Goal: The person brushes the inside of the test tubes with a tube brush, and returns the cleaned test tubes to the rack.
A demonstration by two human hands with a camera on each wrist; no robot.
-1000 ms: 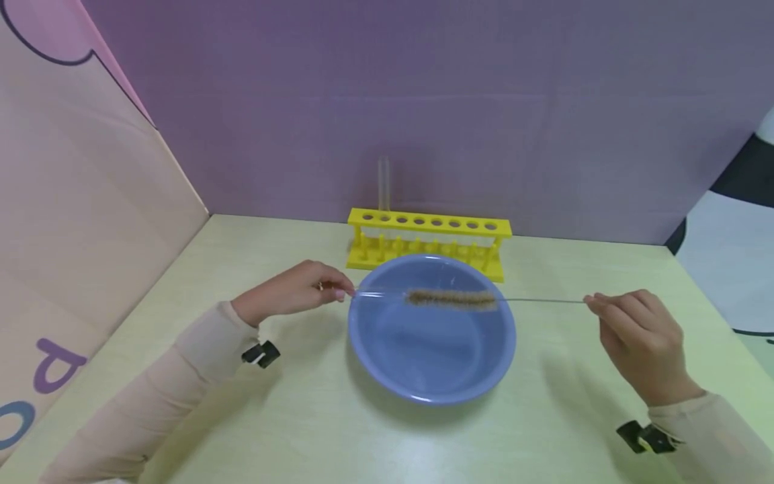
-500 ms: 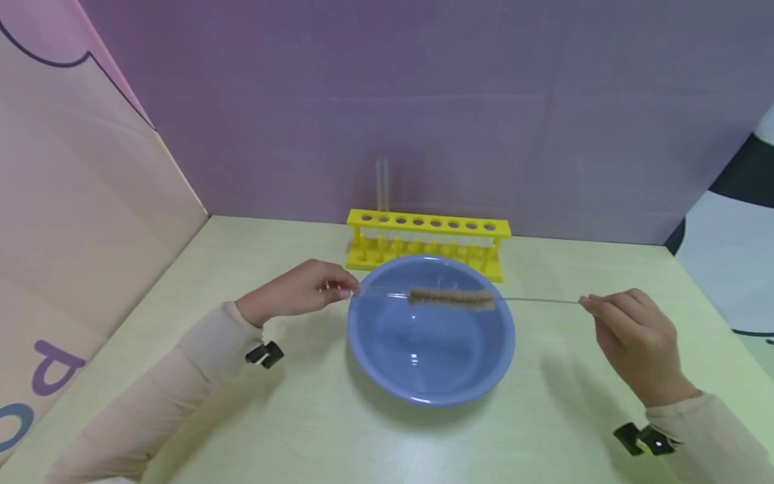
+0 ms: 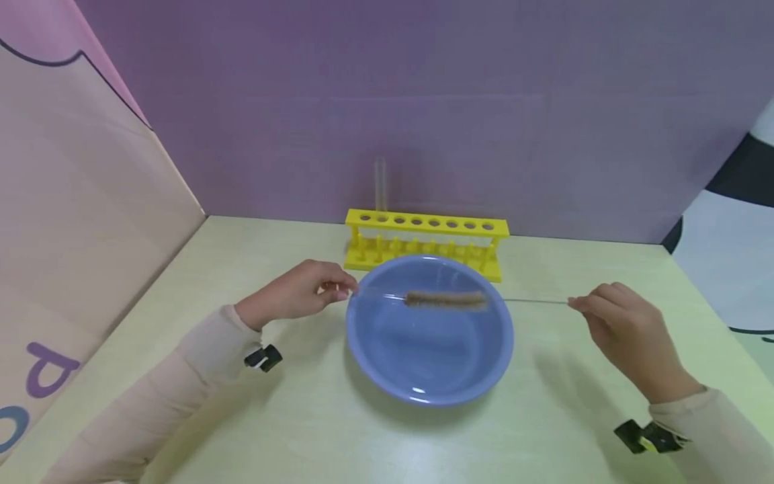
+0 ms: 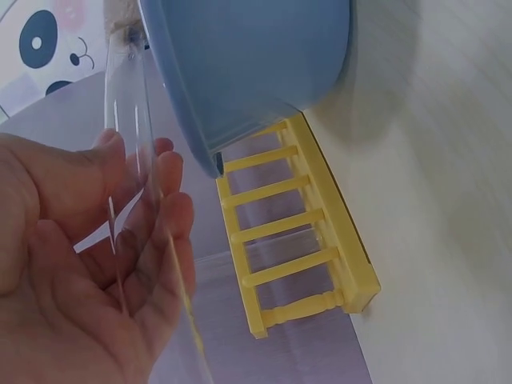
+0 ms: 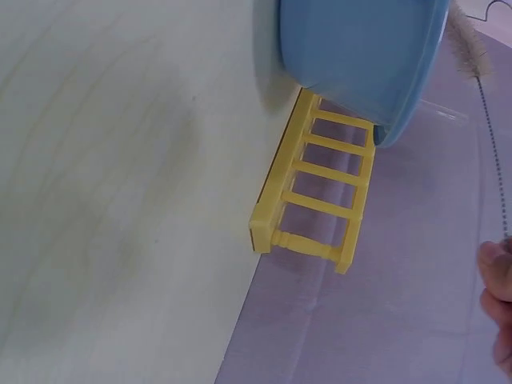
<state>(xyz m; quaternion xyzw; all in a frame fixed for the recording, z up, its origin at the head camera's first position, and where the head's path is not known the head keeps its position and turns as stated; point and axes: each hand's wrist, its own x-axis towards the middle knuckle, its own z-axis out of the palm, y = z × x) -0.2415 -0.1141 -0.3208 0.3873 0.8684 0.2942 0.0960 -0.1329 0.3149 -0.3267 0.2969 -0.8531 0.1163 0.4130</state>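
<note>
Between thumb and fingers, my left hand (image 3: 305,289) holds a clear test tube (image 4: 132,104) level, over the left part of a blue basin (image 3: 429,349). A test tube brush (image 3: 446,300) with tan bristles lies in line with the tube, above the basin. In the left wrist view the brush's tip shows within the clear tube's walls. My right hand (image 3: 629,329), right of the basin, pinches the far end of the brush's thin wire handle (image 3: 532,301). At the edge of the right wrist view, only the fingertips (image 5: 498,272) of that hand show.
Behind the basin stands a yellow test tube rack (image 3: 426,222), with another clear test tube (image 3: 380,185) upright near its left end. A purple backdrop (image 3: 423,107) rises behind the pale table (image 3: 302,417).
My right hand has moved a little to the left, carrying the brush's wire handle and bristles with it. My left hand stays nearly still with the test tube.
</note>
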